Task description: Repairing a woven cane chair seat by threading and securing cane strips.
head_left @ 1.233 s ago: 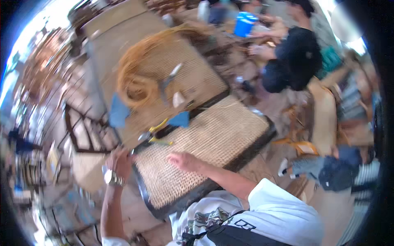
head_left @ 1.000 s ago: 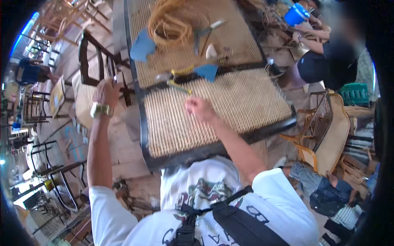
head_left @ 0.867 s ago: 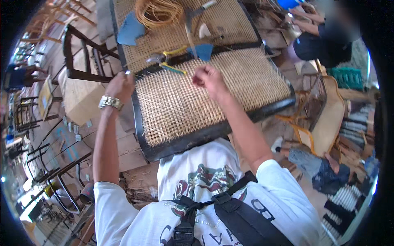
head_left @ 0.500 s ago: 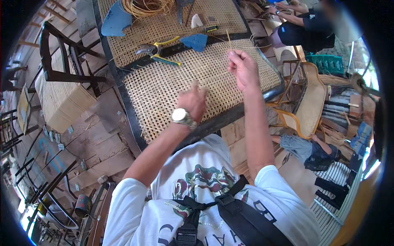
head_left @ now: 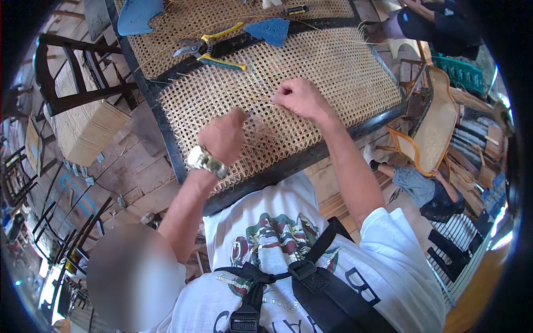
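Observation:
A woven cane panel [head_left: 333, 66] lies across a dark wooden frame [head_left: 266, 172] in front of me, with loose strand ends along its edges. My right hand [head_left: 302, 101] is over the middle of the weave, thumb and forefinger pinched on a thin cane strand, now hard to see against the panel. To its left, my left hand [head_left: 223, 136], with a watch at the wrist, stays low over the weave. Its fingers are drawn together; whatever they may hold is hidden. Beyond the hands rest yellow-handled pruning shears [head_left: 206, 50], blades spread.
Past the shears are a blue angular piece [head_left: 268, 31], a yellow-and-black handled tool [head_left: 296, 10] and a larger blue piece [head_left: 139, 15]. A dark chair frame [head_left: 69, 77] stands left; a cane-seated chair [head_left: 432, 119] is at right. Other people are at the right.
My right hand has come down and left from its raised position, bringing the cane strand to the weave. My left hand has shifted left and its fingers have closed. The view has tilted nearer.

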Motion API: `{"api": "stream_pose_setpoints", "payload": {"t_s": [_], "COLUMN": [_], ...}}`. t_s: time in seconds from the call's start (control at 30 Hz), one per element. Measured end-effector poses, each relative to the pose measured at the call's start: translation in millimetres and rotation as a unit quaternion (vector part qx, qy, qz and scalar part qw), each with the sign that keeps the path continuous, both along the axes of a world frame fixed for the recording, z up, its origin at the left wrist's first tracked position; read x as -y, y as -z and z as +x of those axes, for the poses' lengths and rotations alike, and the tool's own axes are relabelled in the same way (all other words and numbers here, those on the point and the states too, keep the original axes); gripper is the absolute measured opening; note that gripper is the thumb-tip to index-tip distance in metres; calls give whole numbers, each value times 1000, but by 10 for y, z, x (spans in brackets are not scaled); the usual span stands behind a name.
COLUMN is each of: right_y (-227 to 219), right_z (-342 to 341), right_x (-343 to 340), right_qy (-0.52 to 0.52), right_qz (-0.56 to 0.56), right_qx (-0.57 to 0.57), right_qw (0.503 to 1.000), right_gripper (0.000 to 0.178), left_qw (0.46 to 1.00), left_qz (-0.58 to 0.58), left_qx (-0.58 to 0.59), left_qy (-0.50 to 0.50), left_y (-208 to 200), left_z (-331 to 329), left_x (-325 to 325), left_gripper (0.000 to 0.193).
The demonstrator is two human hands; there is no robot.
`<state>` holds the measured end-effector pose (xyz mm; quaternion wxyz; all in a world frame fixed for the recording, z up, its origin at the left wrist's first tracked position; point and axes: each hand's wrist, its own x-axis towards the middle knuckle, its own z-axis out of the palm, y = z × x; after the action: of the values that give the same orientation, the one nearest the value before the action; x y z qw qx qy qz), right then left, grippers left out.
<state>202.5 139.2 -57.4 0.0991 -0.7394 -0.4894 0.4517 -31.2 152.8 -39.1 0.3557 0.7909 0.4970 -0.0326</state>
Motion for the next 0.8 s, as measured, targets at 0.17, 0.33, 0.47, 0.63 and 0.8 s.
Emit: {"api": "stream_pose_setpoints", "payload": {"t_s": [0.17, 0.33, 0.47, 0.63, 0.8], "right_y": [-157, -28, -110, -107, -15], "right_z": [45, 95, 57, 54, 123], "right_x": [-38, -36, -42, -52, -26], "right_qy": [24, 17, -6, -6, -11], "right_qz": [-16, 21, 52, -13, 10], "right_qx": [-52, -62, -31, -7, -37], "right_qw": [998, 998, 998, 1000, 999], "right_gripper": [16, 15, 14, 15, 15], "left_qw": [993, 984, 963, 953, 957], "left_qz": [-56, -26, 1, 14, 7], "left_qx": [-80, -113, -192, -217, -199], "left_qy": [69, 138, 189, 211, 209], "left_y": [106, 5, -174, -332, -303], "left_z": [79, 228, 426, 567, 551], "left_x": [-352, -518, -609, -638, -677], "left_gripper": [32, 26, 25, 25, 25]}}
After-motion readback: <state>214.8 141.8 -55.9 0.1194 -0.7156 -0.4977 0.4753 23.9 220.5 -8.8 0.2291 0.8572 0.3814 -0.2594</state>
